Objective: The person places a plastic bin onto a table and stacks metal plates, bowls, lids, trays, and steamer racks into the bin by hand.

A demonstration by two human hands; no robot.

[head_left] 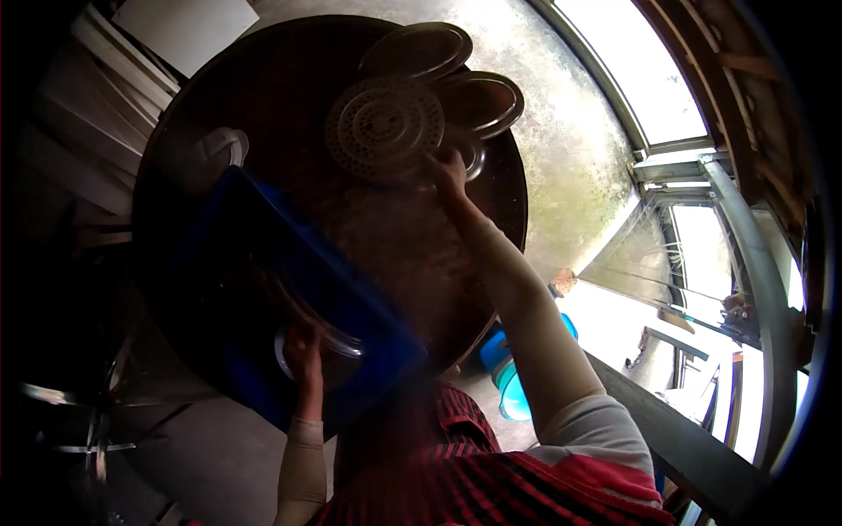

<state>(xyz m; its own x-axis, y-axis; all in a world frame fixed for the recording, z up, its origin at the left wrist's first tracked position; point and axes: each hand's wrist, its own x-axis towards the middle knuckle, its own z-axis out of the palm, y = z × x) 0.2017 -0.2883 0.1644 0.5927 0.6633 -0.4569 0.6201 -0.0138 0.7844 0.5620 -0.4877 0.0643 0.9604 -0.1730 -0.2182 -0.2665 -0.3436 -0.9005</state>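
Note:
My right hand [449,173] is at the lower right edge of a perforated round steamer plate [384,130], its fingers closed on the rim. Beside those fingers, a small shiny metal rim [476,162] shows in part. Two round metal trays [417,51] lie just beyond the steamer plate. Down in a blue plastic crate [329,263], my left hand [303,351] is closed at the edge of a round shiny metal dish [329,331]. Deep shadow hides much of the crate's inside and the left fingertips.
A large dark round table [289,79] carries the crate and metalware. A pale handled object [230,145] sits near its left edge. Blue and turquoise basins [513,394] stand on the floor at right. Metal-framed windows [693,167] are on the right, and white boards at upper left.

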